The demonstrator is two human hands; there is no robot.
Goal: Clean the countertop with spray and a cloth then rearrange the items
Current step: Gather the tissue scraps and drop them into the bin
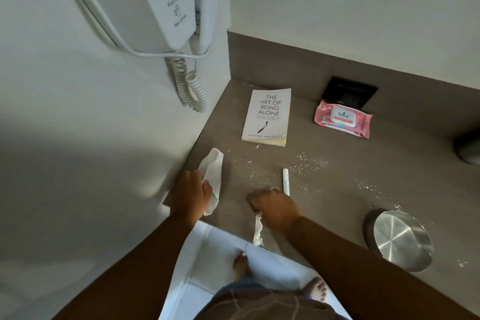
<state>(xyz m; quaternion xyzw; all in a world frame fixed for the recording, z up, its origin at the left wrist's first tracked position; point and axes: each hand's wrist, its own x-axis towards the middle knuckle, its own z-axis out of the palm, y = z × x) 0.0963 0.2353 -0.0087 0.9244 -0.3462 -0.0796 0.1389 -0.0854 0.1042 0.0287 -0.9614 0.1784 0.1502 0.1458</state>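
Countertop (389, 163): L hand (191, 191) grips cloth (213, 169); R hand (275, 206) grips twisted tissue (258, 231).

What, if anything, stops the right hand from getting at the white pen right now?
Likely nothing, so yes: the pen lies flat on the countertop right beside the right hand, nothing between. But that hand grips a twisted tissue, so it may need to drop that first.
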